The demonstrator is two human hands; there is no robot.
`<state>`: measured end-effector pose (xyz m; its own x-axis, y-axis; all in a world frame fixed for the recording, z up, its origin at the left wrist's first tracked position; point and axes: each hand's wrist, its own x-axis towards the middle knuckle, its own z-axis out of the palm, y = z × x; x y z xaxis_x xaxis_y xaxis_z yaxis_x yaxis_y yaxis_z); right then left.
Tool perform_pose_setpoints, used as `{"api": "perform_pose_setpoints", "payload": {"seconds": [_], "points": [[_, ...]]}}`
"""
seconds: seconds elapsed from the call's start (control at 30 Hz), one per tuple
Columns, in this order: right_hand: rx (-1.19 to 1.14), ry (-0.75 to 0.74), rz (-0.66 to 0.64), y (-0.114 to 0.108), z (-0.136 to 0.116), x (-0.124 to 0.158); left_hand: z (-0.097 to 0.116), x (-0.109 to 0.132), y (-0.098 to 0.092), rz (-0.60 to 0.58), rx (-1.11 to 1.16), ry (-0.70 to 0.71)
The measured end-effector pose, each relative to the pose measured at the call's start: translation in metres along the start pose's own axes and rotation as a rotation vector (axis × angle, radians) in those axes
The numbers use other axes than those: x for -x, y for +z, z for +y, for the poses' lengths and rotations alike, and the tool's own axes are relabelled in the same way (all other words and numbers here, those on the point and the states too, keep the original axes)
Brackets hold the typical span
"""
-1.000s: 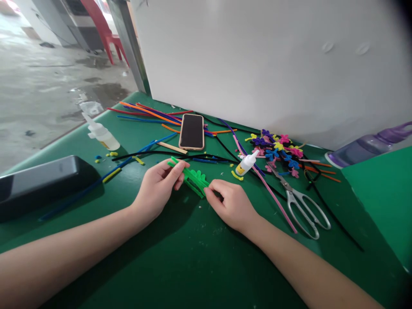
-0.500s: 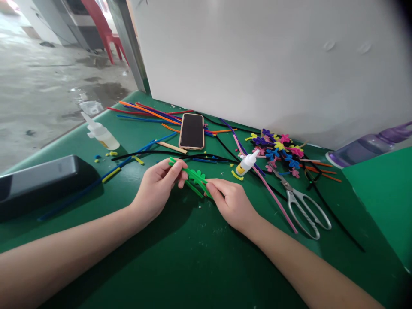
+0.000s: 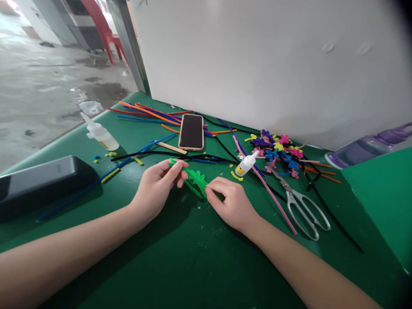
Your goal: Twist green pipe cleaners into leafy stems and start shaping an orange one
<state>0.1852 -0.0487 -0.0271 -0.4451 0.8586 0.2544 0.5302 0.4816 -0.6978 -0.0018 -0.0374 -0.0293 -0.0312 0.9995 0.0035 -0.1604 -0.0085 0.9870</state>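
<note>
Piece I'm holding: bright green throughout. My table: deeper green, pale specks near me. Far left stems: orange, red, purple, blue. Mid-table stem: black. Right stem: pink. Phone, far: black screen, peach edge. Flowers, far right: mixed pink, yellow, blue, purple. Scissors, right: silver-grey. Right glue: white, yellow label. Left glue: translucent white, yellowish label. Box, left: black, glossy grey sheen. Flask, far right: see-through purple. Board, far: off-white, two faint round marks on right. Chair, far left: red. Floor, left: grey, darker blotches.
</note>
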Motion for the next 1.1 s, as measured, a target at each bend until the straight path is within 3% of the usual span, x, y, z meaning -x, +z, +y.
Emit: {"api": "perform_pose_setpoints", "payload": {"seconds": [0.4,0.6,0.8,0.97,1.1], "points": [[-0.053,0.093,-0.009,-0.0047,-0.0038,-0.0016,0.0016,-0.0017,0.0004,0.012,0.176,-0.063],[-0.167,0.146,-0.034,-0.0064,-0.0028,-0.0033,0.0036,-0.0016,0.0,-0.145,0.238,-0.133],[-0.112,0.069,-0.048,-0.0044,-0.0056,-0.0016,0.0032,0.0041,-0.0003,-0.324,0.042,-0.112],[-0.14,0.064,-0.017,-0.0025,-0.007,-0.0009,0.0039,0.0038,0.0002,-0.24,0.026,-0.097],[-0.356,0.214,0.005,0.0003,-0.0031,-0.0014,0.0059,-0.0018,0.0008,-0.162,0.142,-0.101]]}}
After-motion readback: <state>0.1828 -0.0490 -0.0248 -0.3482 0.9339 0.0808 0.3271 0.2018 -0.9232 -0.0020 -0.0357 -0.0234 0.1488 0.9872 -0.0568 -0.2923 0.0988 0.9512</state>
